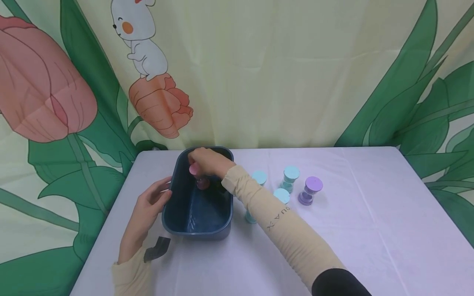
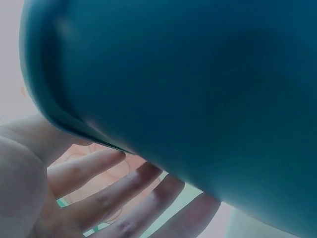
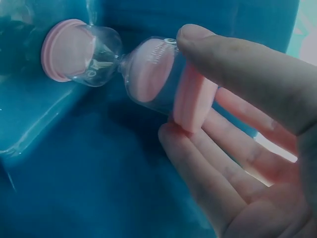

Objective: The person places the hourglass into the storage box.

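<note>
A dark blue bin stands on the table, open side up. Inside it, my right hand pinches a pink sand timer by one end cap, thumb on one side and fingers on the other. The timer's far cap is close to the bin's inner surface; whether it touches is unclear. My left hand is at the bin's left side, its relaxed fingers reaching against the outer wall near the rim.
Right of the bin, several teal sand timers stand partly behind my right forearm, with a purple sand timer beyond them. A white cloth covers the table. A printed curtain hangs behind its far edge.
</note>
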A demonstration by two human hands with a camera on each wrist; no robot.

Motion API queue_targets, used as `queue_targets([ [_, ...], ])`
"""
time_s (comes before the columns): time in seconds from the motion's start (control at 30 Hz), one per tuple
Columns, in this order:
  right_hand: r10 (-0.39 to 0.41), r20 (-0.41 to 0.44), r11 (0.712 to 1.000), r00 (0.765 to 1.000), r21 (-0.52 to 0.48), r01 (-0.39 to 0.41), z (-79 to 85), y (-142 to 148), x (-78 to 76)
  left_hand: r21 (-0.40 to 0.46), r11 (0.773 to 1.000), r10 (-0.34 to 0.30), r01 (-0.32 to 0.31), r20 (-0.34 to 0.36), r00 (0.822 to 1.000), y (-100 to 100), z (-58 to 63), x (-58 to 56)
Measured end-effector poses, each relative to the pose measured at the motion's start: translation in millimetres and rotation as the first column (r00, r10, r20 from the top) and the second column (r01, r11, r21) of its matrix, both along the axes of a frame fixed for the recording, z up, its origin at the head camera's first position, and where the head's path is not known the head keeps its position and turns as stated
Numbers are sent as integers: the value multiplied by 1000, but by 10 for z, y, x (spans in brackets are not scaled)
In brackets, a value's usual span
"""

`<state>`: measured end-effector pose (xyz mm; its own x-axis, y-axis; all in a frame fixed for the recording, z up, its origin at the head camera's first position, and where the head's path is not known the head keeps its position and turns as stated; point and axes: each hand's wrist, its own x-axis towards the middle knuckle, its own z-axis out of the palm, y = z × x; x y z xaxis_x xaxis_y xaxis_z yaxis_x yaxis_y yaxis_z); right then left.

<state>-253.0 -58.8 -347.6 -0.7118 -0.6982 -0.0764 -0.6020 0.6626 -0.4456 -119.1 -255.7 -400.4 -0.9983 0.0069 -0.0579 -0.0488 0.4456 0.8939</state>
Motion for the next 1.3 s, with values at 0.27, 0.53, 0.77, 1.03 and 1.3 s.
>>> queue_targets([
  [0.27,15,-4,1000,1000,-9,-15,86,28,27,7,1000,-2,2,1,1000,-14,-14,0],
  [0.53,43,-70,999,997,2,-43,190,94,60,3,1000,-9,9,-5,1000,-12,-4,-14],
  [0.77,77,-91,996,993,-40,-81,322,181,128,4,1000,-6,6,9,1000,-21,-10,-16],
  [1.03,96,-141,989,985,-99,-111,495,329,249,-5,1000,2,-2,1,1000,-17,-8,-12],
  [1.3,82,-189,983,979,-149,-111,575,502,369,-12,1000,2,-3,-7,1000,-19,-13,-14],
])
